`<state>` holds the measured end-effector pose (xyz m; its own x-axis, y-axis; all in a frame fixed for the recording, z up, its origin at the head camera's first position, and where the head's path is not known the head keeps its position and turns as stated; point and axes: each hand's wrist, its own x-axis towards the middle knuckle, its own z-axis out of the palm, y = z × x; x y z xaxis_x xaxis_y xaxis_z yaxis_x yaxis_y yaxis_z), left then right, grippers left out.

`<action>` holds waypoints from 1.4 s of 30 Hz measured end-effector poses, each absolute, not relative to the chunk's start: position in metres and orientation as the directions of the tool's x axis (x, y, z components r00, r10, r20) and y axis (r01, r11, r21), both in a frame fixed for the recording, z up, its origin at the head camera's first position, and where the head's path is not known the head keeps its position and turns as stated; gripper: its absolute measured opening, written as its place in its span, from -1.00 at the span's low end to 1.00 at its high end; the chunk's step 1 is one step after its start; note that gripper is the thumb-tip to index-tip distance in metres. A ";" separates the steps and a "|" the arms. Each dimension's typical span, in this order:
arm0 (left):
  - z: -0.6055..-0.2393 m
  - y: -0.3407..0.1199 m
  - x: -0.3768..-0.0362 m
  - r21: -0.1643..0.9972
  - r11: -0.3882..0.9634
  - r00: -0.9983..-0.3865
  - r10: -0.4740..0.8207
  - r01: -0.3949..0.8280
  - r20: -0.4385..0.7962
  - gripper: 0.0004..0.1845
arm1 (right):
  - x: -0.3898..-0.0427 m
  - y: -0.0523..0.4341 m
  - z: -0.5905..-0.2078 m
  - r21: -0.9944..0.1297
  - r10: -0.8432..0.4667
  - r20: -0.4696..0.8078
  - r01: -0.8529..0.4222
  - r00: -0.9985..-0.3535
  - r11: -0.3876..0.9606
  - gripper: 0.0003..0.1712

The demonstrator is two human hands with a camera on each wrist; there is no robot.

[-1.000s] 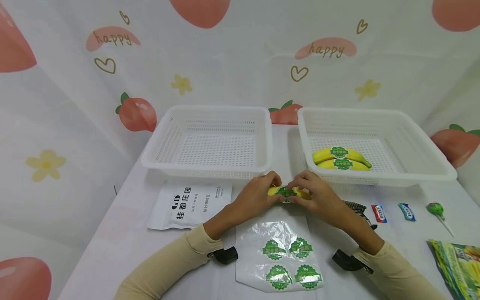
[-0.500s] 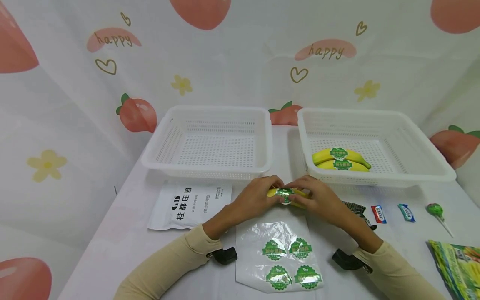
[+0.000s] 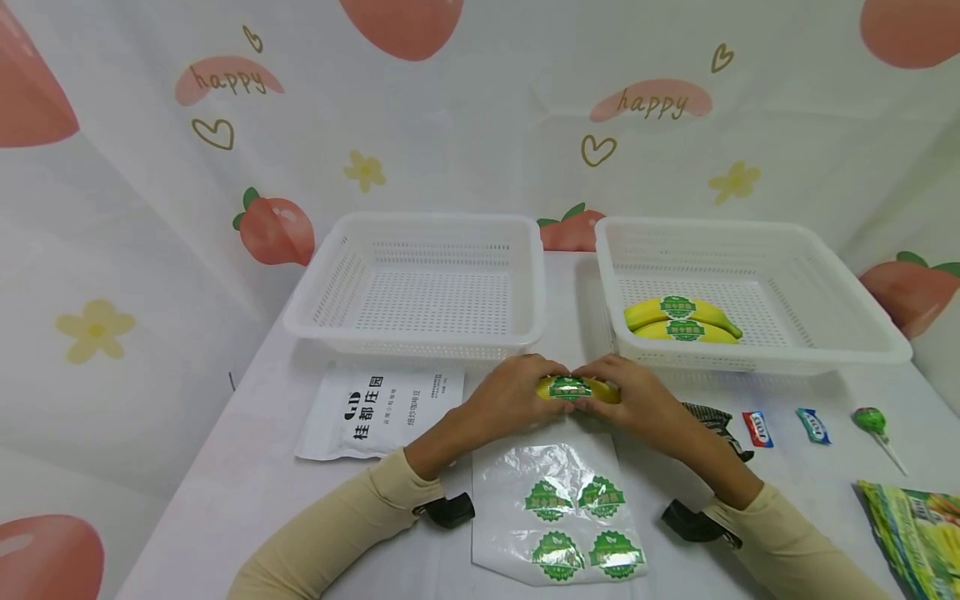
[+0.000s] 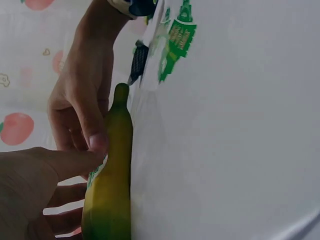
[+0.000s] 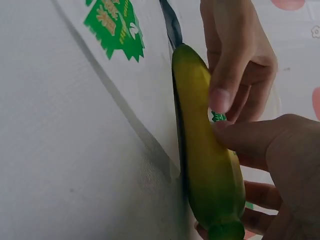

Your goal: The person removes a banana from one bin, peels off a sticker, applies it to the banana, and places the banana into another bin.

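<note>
Sitting at the back of the desk [image 3: 247, 467] are two white baskets. The left basket [image 3: 420, 283] has nothing in it. The right basket [image 3: 757, 292] has two bananas [image 3: 678, 319] lying side by side, each with a green sticker on top. In front of the baskets, near the middle of the desk, both hands hold one more banana [image 3: 577, 389]. It is yellow with green at the tips, and it lies on the desk. A green sticker [image 3: 570, 387] sits on its middle. The left hand [image 3: 513, 396] curls round the left end of the banana, and the right hand [image 3: 637, 400] curls round the right end. Both thumbs press by the sticker. Just in front of the hands lies a clear sheet [image 3: 558, 508] with four green stickers on it. A white pouch [image 3: 378, 410] lies to the left. To the right lie two small candies [image 3: 783, 427], a green lollipop [image 3: 873, 423] and a green bag [image 3: 918, 533].
</note>
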<state>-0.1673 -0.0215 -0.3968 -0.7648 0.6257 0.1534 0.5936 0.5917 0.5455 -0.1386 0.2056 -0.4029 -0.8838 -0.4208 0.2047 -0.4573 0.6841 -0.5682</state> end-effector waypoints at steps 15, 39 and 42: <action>-0.399 -0.019 -0.166 0.504 0.569 -0.729 0.655 0.650 0.201 -0.64 | -0.134 0.205 -0.398 -0.447 -0.467 0.206 -0.507 -0.860 0.737 -0.58; -0.371 0.008 -0.171 0.740 0.366 -0.743 0.617 0.564 0.261 -0.49 | -0.139 0.231 -0.376 -0.592 -0.501 -0.084 -0.361 -0.861 0.720 -0.42; -0.365 0.018 -0.177 0.801 0.323 -0.769 0.591 0.503 0.244 -0.43 | -0.140 0.230 -0.376 -0.591 -0.505 -0.093 -0.360 -0.858 0.721 -0.41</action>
<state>-0.1765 0.0184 -0.3647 -0.7687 0.5911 0.2444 0.5032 0.3230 0.8015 -0.1400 0.2304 -0.3760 -0.8580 -0.5051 -0.0935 -0.3604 0.7214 -0.5913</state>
